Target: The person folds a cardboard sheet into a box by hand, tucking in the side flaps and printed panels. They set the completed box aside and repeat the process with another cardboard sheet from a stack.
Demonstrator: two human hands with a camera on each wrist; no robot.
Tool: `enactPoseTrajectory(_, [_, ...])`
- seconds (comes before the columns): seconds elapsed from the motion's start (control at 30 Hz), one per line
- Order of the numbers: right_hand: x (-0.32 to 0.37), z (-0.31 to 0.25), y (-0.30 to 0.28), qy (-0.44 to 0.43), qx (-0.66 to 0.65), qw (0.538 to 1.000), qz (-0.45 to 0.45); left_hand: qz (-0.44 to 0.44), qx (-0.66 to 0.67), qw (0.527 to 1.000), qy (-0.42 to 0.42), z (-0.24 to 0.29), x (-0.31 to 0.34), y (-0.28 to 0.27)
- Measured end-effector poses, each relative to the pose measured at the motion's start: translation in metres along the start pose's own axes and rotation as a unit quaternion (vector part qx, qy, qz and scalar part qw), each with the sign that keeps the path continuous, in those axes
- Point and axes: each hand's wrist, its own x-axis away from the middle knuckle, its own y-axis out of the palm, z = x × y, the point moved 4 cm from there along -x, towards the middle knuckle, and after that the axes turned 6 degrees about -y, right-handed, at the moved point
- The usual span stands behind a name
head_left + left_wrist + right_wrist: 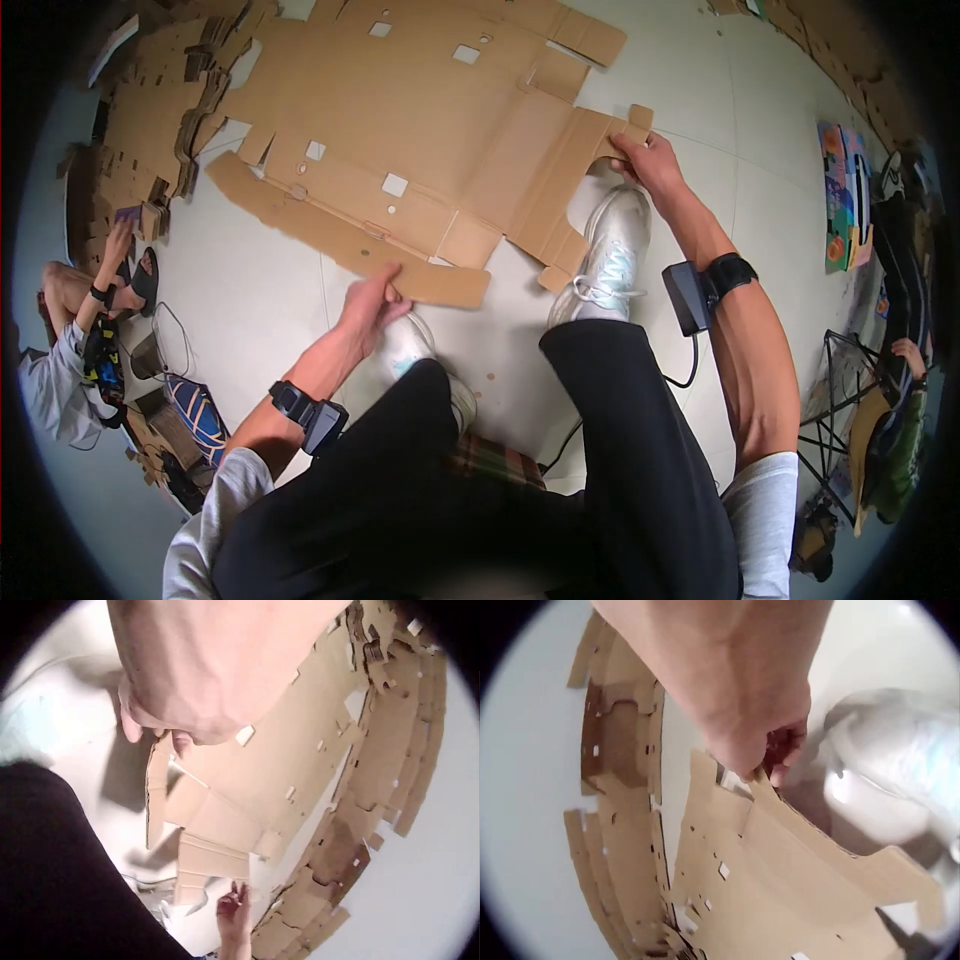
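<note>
A large flattened cardboard sheet (430, 120) with slots, small square holes and cut flaps spreads over the floor in front of the feet. At its near edge, my left hand (368, 308) pinches the long side flap (445, 284) between thumb and fingers. That flap stands raised off the floor in the left wrist view, under the left hand (202, 667). My right hand (652, 165) grips the tab beside the curved cutout on the right. In the right wrist view, the fingers of the right hand (739, 705) curl over that edge, partly hidden behind the palm.
White shoes (612, 250) stand close to the sheet's cutout and near flap. More cardboard (150, 110) is piled at the left, where another person's hand (118, 240) reaches to it. Colourful boxes (845, 195) and a black folding frame (835, 420) stand at the right.
</note>
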Motion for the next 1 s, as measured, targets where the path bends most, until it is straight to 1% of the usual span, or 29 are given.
enactPoseTrajectory(0.03, [0.002,-0.007,0.002,0.009,0.004,1.0,-0.012,0.008,-0.011,0.999,-0.032,-0.01,-0.009,-0.008])
enactPoseTrajectory(0.07, [0.004,-0.013,0.003,0.019,0.009,1.0,-0.023,0.017,-0.009,0.999,-0.031,-0.021,-0.019,-0.014])
enactPoseTrajectory(0.13, [0.02,-0.03,0.002,-0.004,-0.057,0.998,0.007,-0.023,-0.013,0.999,0.022,-0.02,-0.019,-0.015])
enactPoseTrajectory(0.17, [0.031,-0.039,-0.002,-0.018,-0.089,0.996,0.026,-0.025,-0.012,0.999,0.037,-0.019,-0.02,-0.014])
enactPoseTrajectory(0.23, [0.062,-0.054,-0.017,-0.027,-0.152,0.984,0.092,-0.033,-0.013,0.997,0.07,-0.012,-0.021,-0.001])
enactPoseTrajectory(0.27, [0.08,-0.055,-0.023,-0.029,-0.183,0.975,0.125,-0.001,-0.069,0.991,0.114,-0.002,-0.018,0.005])
enactPoseTrajectory(0.33, [0.111,-0.037,-0.044,-0.029,-0.201,0.957,0.208,0.055,-0.182,0.961,0.203,0.022,-0.009,0.019])
enactPoseTrajectory(0.37, [0.127,-0.028,-0.053,-0.022,-0.196,0.958,0.209,0.067,-0.162,0.945,0.275,0.035,-0.014,0.024])
enactPoseTrajectory(0.43, [0.153,-0.013,-0.07,-0.004,-0.181,0.963,0.202,0.093,-0.168,0.899,0.393,0.073,-0.024,0.027])
enactPoseTrajectory(0.5, [0.169,-0.013,-0.08,0.048,-0.074,0.982,0.168,0.169,-0.265,0.803,0.507,0.118,-0.01,0.03])
enactPoseTrajectory(0.53, [0.173,-0.016,-0.085,0.072,-0.022,0.986,0.152,0.175,-0.309,0.773,0.525,0.131,0.005,0.04])
enactPoseTrajectory(0.57, [0.175,-0.025,-0.082,0.064,0.012,0.992,0.106,0.182,-0.352,0.74,0.544,0.145,0.022,0.05])
enactPoseTrajectory(0.6, [0.175,-0.03,-0.077,0.078,0.008,0.995,0.061,0.189,-0.395,0.703,0.561,0.15,0.031,0.057])
enactPoseTrajectory(0.67, [0.171,-0.035,-0.064,0.106,-0.004,0.994,-0.031,0.07,-0.442,0.696,0.561,0.143,0.025,0.072])
enactPoseTrajectory(0.7, [0.169,-0.033,-0.053,0.114,-0.104,0.987,-0.045,0.01,-0.463,0.688,0.558,0.139,0.02,0.079])
enactPoseTrajectory(0.8, [0.161,-0.038,-0.036,0.135,-0.172,0.971,-0.099,-0.04,-0.488,0.715,0.498,0.118,-0.002,0.095])
enactPoseTrajectory(0.9, [0.165,-0.057,-0.022,0.073,-0.036,0.986,-0.147,-0.026,-0.446,0.74,0.503,0.113,-0.017,0.102])
enactPoseTrajectory(0.93, [0.169,-0.059,-0.018,0.064,0.042,0.983,-0.168,-0.006,-0.441,0.734,0.517,0.118,-0.015,0.104])
enactPoseTrajectory(1.0, [0.181,-0.065,-0.016,0.049,0.195,0.959,-0.2,0.025,-0.433,0.72,0.541,0.131,-0.015,0.108])
